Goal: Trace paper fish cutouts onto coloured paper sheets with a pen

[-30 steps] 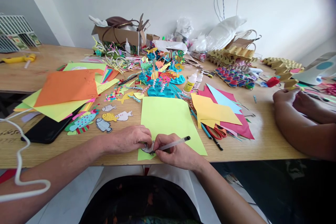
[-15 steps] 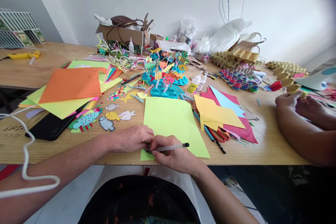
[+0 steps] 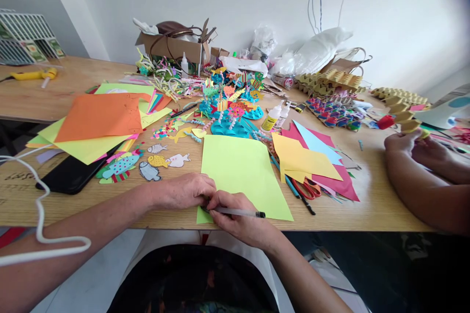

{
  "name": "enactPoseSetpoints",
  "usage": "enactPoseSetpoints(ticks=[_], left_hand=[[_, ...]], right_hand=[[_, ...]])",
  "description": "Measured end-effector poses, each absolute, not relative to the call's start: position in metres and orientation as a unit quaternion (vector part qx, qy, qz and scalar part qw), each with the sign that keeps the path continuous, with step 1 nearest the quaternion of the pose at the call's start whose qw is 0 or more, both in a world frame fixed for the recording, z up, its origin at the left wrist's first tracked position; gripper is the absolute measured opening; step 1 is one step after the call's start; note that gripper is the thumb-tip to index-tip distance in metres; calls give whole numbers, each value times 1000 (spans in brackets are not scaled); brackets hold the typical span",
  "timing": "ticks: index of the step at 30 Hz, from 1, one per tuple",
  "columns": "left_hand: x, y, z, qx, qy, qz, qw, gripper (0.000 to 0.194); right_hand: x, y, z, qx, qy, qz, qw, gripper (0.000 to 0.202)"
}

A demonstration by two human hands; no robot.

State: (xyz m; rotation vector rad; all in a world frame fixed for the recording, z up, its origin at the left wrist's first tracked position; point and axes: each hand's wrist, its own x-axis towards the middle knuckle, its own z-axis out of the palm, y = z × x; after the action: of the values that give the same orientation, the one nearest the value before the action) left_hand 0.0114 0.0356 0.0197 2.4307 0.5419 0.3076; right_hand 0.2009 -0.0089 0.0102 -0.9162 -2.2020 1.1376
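Note:
A light green sheet of paper (image 3: pixel 238 166) lies at the table's front edge. My right hand (image 3: pixel 235 212) grips a pen (image 3: pixel 242 212), its tip end low on the sheet's left side and its dark end pointing right. Beside it, my left hand (image 3: pixel 191 190) has its fingers bent together at the sheet's left edge; a small dark thing is partly seen between the hands, too hidden to name. Left of the sheet lie paper fish: a yellow one (image 3: pixel 158 161), a white one (image 3: pixel 178 160) and a blue-grey one (image 3: pixel 149 171).
Orange paper (image 3: pixel 99 117) and a black phone (image 3: pixel 69 176) lie left. Red scissors (image 3: pixel 307 190), yellow paper (image 3: pixel 304 159) and a glue bottle (image 3: pixel 270 117) are right. Blue fish models (image 3: pixel 229 128) stand behind. Another person's hands (image 3: pixel 404 142) hold egg-carton pieces. A white cable (image 3: pixel 40 220) crosses my left forearm.
The pen's dark end has dipped lower, and my right hand has tilted slightly with it. My left hand stays almost in place. The white cable has shifted a little to the right.

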Motion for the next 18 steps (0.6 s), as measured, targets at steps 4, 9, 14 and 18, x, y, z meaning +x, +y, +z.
enactPoseSetpoints(ticks=[4, 9, 14, 18], left_hand=[[11, 35, 22, 923, 213, 115, 298, 20], [10, 34, 21, 929, 218, 111, 278, 23], [9, 31, 20, 938, 224, 104, 244, 27], [12, 14, 24, 945, 246, 95, 194, 23]], right_hand=[[215, -13, 18, -356, -775, 421, 309, 5], [227, -18, 14, -424, -756, 338, 367, 7], [222, -18, 4, -431, -798, 296, 299, 6], [220, -16, 6, -433, -819, 272, 261, 8]])
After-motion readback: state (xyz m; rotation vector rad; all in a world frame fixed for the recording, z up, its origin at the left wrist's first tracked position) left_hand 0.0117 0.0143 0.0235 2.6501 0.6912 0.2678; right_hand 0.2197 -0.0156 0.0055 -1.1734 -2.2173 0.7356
